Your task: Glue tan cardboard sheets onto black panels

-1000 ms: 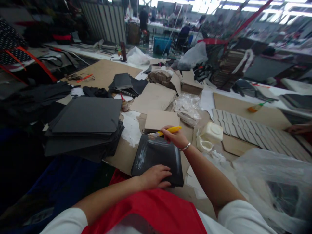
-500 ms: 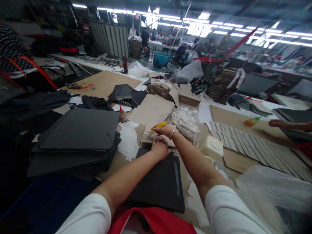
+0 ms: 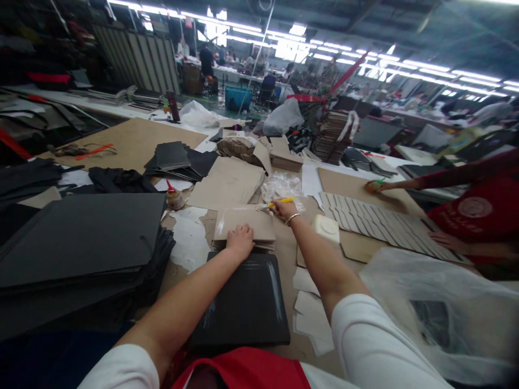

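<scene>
My right hand (image 3: 283,208) is closed round a yellow-handled brush (image 3: 278,202), its tip over the far right corner of a small stack of tan cardboard pieces (image 3: 243,222). On the near edge of that stack rests my left hand (image 3: 240,241), its fingers curled onto the top piece. Right in front of me lies a black panel (image 3: 247,302) streaked with white glue.
A tall pile of black sheets (image 3: 77,243) fills the left. A white glue tub (image 3: 326,229) sits right of my right arm, a clear plastic bag (image 3: 438,313) nearer. At the right a person in red (image 3: 474,208) works over grey strips (image 3: 377,224) on cardboard.
My left hand left the black panel and went forward onto the tan cardboard stack. The right hand carried the brush from the panel to the stack's far corner. The camera view rose.
</scene>
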`<state>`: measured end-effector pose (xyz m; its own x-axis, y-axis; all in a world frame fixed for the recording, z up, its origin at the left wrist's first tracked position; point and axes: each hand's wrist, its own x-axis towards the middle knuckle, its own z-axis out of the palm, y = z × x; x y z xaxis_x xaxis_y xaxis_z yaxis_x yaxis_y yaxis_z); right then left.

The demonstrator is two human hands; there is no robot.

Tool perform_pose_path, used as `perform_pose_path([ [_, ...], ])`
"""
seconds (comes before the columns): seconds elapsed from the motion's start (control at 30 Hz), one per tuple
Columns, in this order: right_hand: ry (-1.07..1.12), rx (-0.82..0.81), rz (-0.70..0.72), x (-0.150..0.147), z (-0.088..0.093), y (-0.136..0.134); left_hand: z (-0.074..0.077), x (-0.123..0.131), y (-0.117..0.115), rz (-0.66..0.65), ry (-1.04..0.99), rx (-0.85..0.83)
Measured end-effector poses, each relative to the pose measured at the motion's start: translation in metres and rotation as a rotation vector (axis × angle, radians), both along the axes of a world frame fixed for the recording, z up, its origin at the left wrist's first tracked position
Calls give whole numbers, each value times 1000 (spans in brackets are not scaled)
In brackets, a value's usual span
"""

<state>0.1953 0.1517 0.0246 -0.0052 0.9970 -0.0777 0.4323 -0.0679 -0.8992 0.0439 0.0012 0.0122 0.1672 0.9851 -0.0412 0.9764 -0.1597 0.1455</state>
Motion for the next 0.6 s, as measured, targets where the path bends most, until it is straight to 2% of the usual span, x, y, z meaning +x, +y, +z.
perform_pose_path([
  [0.07, -11, -1, -62, 17, 6, -6, 1, -1, 7, -5, 23, -5],
  [0.17, -10, -2, -90, 24, 7, -28, 3, -3, 16, -44, 33, -23],
  [0.33, 37, -33, -85, 40, -3, -95, 3, -9, 20, -109, 56, -23],
  [0.43, 126, -64, -120, 61, 1, -127, 3, -14, 22, -150, 70, -31],
  [0.6, 309, 4, -248, 82, 15, -139, 12, -22, 32, -219, 94, -90],
])
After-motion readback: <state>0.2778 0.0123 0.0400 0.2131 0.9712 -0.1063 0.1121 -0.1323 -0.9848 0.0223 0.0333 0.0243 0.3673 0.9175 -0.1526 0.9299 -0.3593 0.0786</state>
